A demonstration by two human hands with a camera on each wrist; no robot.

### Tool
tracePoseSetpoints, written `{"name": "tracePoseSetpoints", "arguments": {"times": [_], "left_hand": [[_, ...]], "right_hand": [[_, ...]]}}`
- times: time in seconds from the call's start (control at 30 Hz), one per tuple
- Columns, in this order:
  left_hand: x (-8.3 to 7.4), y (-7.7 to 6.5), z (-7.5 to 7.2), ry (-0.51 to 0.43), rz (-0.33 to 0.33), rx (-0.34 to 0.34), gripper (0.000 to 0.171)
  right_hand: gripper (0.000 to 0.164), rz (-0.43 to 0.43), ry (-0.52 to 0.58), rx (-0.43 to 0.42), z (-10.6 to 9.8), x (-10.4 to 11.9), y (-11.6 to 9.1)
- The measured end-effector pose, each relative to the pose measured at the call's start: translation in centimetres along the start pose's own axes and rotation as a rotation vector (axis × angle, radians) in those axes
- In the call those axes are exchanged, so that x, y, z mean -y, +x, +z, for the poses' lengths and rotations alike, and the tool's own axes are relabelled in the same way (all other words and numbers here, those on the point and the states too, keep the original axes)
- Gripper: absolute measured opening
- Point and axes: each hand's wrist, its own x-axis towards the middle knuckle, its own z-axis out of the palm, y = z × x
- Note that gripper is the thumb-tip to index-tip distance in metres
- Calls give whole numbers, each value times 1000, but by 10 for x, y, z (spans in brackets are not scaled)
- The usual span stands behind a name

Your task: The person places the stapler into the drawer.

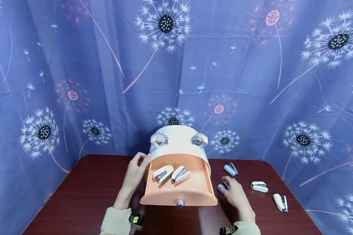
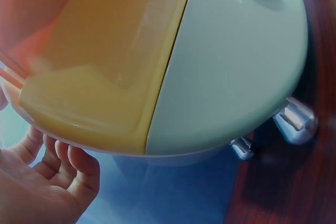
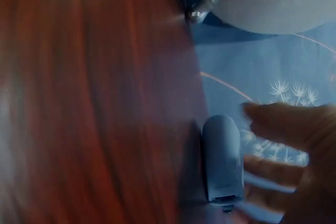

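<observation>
A rounded cabinet with a white top point(image 1: 176, 138) stands at the table's middle, its peach drawer point(image 1: 178, 197) pulled out by a silver-knobbed front. Inside the drawer lie a white stapler point(image 1: 163, 174) and a second white stapler point(image 1: 180, 175). My left hand point(image 1: 136, 171) touches the cabinet's left side, bent fingers point(image 2: 81, 166) against the outer wall just behind the front rim. Over a light blue stapler point(image 1: 222, 187) right of the drawer is my right hand point(image 1: 234, 192). In the right wrist view its thumb and fingers are spread beside that stapler point(image 3: 223, 156), which rests on the table.
Farther back on the right lies another blue stapler point(image 1: 230, 169). Two more white staplers, one nearer point(image 1: 259, 186) and one by the right edge point(image 1: 280, 202), lie on the dark red table point(image 1: 85, 192). Below the drawer the cabinet has yellow point(image 2: 94, 98) and pale green point(image 2: 231, 72) fronts. A blue flowered curtain point(image 1: 129, 65) hangs behind.
</observation>
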Motion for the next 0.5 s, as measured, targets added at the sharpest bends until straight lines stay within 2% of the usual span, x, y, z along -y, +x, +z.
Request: {"name": "tracePoseSetpoints", "arguments": {"times": [0.17,0.33,0.5], "left_hand": [[0,0,-1,6,-3,0,19],[0,0,-1,16,1,-5,18],[0,0,-1,18,9,-8,18]], "right_hand": [[41,37,-28,92,5,1,0],[40,42,-36,106,4,2,0],[32,46,-46,106,3,2,0]]}}
